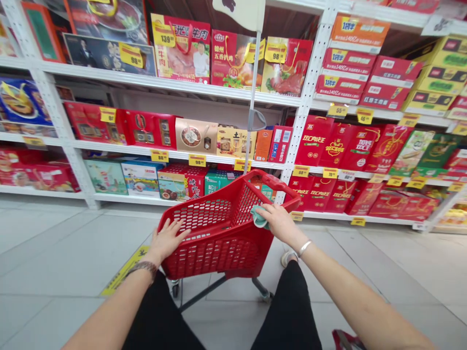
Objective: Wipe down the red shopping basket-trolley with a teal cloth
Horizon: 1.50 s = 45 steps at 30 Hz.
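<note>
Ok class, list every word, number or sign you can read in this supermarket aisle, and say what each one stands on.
"139" on the yellow sticker of the red beef gift box
"牛肉" on that same box
"五香" on the red gift box
"98" on the yellow shelf tag
"98" on the yellow sticker of the red gift box with roast meat
Other tags and box print are too small or blurred to read.

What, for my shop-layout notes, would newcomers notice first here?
The red perforated plastic shopping cart stands lower centre, left hand on its rim, right hand pressing a pale green cloth to it. Behind, white metal shelves carry red gift boxes with yellow price tags.
</note>
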Each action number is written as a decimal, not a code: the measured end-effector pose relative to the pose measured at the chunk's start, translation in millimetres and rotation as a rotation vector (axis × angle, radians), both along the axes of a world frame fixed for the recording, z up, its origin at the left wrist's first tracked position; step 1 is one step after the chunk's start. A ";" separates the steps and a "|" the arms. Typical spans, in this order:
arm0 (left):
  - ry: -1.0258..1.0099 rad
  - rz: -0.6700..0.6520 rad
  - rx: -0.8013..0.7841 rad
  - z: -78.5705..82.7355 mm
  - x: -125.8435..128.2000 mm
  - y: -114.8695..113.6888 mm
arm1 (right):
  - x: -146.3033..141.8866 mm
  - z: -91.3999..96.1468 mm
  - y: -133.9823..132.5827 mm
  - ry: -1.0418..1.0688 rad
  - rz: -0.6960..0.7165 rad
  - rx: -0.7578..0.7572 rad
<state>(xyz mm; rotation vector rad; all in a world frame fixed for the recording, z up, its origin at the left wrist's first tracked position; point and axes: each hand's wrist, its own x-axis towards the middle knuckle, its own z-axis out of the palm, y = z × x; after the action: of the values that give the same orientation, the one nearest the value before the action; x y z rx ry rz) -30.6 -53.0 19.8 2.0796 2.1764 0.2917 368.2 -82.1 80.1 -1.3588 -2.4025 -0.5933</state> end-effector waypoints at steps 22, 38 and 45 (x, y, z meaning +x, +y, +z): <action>-0.018 -0.024 0.049 -13.3 -71.0 109.0 | 42.2 34.0 36.1 0.224 0.005 -0.075; -0.277 -0.012 0.012 38.6 73.0 95.2 | -62.5 41.0 -9.9 0.182 0.223 -0.289; -0.191 -0.107 -0.047 55.5 105.1 78.8 | -97.1 27.4 -14.3 0.079 0.323 -0.244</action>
<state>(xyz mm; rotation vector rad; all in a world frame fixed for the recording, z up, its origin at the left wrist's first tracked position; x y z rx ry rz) 74.4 25.8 75.3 2.0413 1.9386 0.4060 271.1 -96.4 107.6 -1.0199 -2.6159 -0.1638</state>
